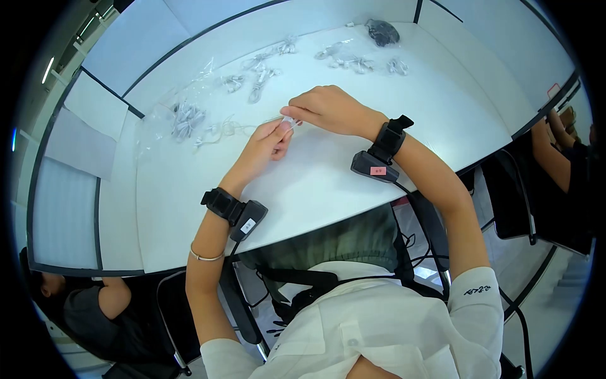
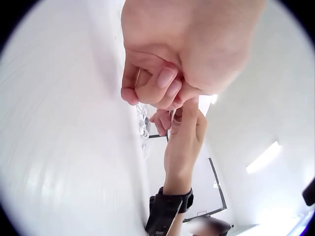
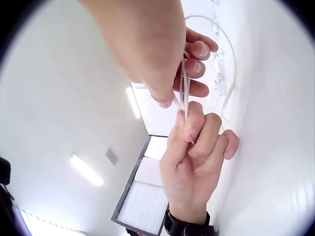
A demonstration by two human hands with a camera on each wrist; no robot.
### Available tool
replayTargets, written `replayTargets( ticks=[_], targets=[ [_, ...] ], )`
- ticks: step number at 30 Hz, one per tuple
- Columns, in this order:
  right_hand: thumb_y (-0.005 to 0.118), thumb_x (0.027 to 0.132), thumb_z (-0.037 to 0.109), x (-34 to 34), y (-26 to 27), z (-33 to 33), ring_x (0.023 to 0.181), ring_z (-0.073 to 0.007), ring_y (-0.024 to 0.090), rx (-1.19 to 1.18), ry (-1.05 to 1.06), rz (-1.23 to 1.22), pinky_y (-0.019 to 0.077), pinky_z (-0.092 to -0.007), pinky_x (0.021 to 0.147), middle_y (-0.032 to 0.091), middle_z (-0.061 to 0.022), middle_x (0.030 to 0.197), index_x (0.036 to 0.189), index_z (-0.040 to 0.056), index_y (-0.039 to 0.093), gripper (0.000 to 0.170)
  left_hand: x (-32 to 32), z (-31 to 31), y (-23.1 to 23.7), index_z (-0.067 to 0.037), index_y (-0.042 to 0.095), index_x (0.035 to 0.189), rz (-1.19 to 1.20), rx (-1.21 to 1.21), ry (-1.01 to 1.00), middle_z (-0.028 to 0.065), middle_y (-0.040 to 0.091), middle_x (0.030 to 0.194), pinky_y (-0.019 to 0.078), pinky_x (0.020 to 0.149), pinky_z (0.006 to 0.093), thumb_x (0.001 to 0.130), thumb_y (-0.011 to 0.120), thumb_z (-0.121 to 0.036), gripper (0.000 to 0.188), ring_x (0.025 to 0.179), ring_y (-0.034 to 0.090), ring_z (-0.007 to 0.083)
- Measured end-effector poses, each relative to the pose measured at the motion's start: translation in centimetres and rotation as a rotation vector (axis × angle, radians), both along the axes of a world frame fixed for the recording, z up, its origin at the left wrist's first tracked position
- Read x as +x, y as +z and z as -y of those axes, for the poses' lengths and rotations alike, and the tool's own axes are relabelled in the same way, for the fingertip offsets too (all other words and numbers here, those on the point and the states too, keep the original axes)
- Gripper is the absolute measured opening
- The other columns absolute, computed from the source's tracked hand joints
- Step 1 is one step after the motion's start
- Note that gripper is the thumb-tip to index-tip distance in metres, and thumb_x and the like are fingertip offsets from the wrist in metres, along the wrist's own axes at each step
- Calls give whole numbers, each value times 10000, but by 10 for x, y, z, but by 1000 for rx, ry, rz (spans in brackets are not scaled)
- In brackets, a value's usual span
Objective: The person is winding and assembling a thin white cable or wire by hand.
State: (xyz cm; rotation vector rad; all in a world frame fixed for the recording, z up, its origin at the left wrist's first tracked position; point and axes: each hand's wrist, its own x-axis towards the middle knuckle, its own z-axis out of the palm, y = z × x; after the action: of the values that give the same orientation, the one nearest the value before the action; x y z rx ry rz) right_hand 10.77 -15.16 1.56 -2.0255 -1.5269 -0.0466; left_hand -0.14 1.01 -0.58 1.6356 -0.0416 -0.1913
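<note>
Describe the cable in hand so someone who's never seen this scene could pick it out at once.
Start at the white table and find where the left hand and right hand meet above it. The white cable is gathered there in thin parallel strands. Unlike the cable bundles lying on the table, it is gripped by both hands.

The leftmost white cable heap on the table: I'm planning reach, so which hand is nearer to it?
Left. The left hand is to the right of the leftmost white cable heap, apart from it; the right hand is farther right, beyond the left hand.
</note>
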Motion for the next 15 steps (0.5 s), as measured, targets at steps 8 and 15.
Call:
replayTargets(
  ticks=[8,15],
  targets=[
    [455,890,465,6,-5,-5,457,-148,457,37,-46,-383,372,-286,482,489,-66,485,552,-7,523,585,-6,6,13,-112,353,713,17,-10,-48,-43,267,614,198,439,192,949,379,-329,321,491,277,52],
    [496,852,521,7,1,1,403,-82,252,-2,-47,-533,222,-257,403,309,15,402,413,83,343,638,-4,2,8,-112,349,714,5,-112,-108,-38,277,614,248,471,192,944,393,-322,314,492,279,60]
  ],
)
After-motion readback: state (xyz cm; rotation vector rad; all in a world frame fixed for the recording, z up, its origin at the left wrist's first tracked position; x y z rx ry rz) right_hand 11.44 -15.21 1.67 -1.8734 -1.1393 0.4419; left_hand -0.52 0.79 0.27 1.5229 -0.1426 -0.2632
